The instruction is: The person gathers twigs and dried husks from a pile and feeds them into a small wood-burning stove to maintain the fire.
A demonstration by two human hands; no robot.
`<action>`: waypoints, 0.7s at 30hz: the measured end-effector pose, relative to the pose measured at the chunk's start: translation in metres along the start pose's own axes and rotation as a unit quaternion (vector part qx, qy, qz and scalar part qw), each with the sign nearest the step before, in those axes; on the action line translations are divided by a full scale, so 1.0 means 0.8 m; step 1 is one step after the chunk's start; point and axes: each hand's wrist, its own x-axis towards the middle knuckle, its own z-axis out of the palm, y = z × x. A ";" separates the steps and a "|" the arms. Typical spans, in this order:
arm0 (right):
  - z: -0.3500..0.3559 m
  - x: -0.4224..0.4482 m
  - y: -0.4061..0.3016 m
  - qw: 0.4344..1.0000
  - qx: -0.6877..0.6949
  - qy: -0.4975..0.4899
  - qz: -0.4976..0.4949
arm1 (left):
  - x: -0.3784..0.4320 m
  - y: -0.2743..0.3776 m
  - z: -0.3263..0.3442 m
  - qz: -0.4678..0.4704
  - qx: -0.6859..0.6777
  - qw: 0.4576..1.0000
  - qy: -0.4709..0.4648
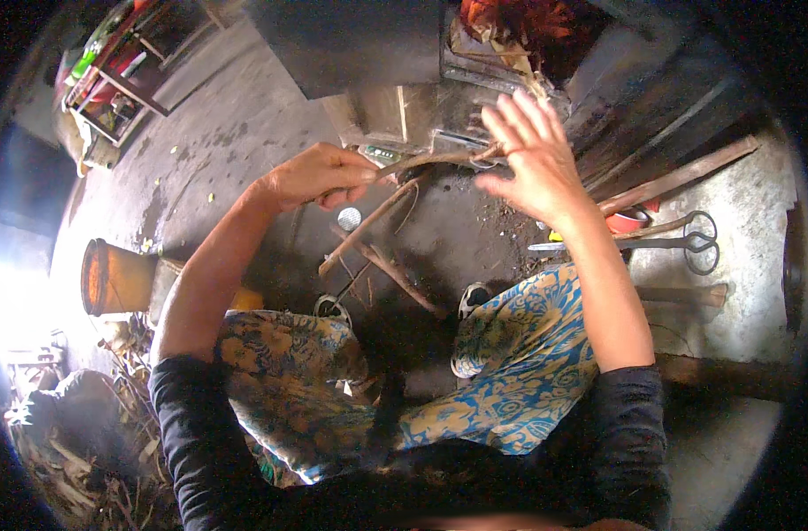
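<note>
My left hand [327,178] is closed around one end of a thin, slightly bent wooden stick [437,158], which runs level across to the right. At its far end my right hand [533,156] is raised with the fingers spread, by a knotted or forked part of the stick; whether the palm touches it cannot be told. Below, between my feet and the hands, a straight stick [370,226] crosses near another branch [404,279] on the dark floor. A round, whitish perforated disc [349,219] lies beside them.
On the right ledge lie large-looped metal shears or tongs [669,244], a long piece of wood [682,174] and a red bowl [629,220]. An orange bucket [118,277] lies at left, near piled dry twigs [122,425]. A wooden bench [122,99] stands at upper left.
</note>
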 end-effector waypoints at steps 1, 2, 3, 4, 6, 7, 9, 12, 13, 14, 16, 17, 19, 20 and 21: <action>0.004 -0.003 -0.002 0.998 0.002 -0.056 -0.003 | -0.004 0.002 -0.002 -0.012 -0.036 0.999 -0.026; 0.007 -0.006 -0.004 0.994 0.003 -0.112 -0.006 | -0.004 -0.001 -0.003 -0.008 -0.035 0.999 -0.025; 0.009 -0.006 -0.003 0.997 -0.001 -0.059 -0.046 | -0.003 -0.009 -0.002 -0.012 -0.059 0.997 -0.042; 0.009 -0.007 -0.004 0.997 -0.002 -0.059 -0.045 | -0.002 -0.015 -0.001 -0.016 -0.083 0.995 -0.059; 0.004 -0.008 -0.010 0.968 0.066 -0.237 0.041 | -0.001 -0.020 -0.005 -0.021 -0.060 0.996 -0.060; 0.007 -0.012 -0.006 0.974 0.107 -0.201 0.010 | 0.000 -0.022 -0.008 -0.027 -0.037 0.997 -0.061; -0.002 -0.015 -0.013 0.956 0.170 -0.235 0.036 | 0.001 -0.020 -0.018 -0.031 0.032 0.997 -0.066; -0.011 -0.015 -0.019 0.908 0.265 -0.318 0.066 | 0.003 -0.025 -0.017 0.036 0.152 0.988 -0.002; -0.017 -0.015 -0.019 0.906 0.277 -0.311 0.075 | 0.002 -0.027 -0.014 0.104 0.199 0.972 0.065; -0.022 -0.015 -0.018 0.904 0.288 -0.304 0.085 | -0.001 -0.026 -0.016 0.107 0.200 0.972 0.066; -0.037 -0.027 -0.001 0.905 0.337 -0.240 0.096 | -0.016 0.005 -0.016 0.217 0.339 0.888 0.222; -0.044 -0.036 0.011 0.908 0.359 -0.203 0.079 | -0.023 0.015 -0.018 0.219 0.337 0.889 0.221; -0.067 -0.047 0.028 0.871 0.407 -0.232 0.150 | -0.046 0.035 -0.023 0.284 0.433 0.776 0.361; -0.085 -0.055 0.033 0.842 0.439 -0.245 0.193 | -0.059 0.049 -0.023 0.284 0.434 0.774 0.363; -0.110 -0.069 0.040 0.811 0.475 -0.239 0.245 | -0.069 0.064 -0.019 0.300 0.374 0.799 0.363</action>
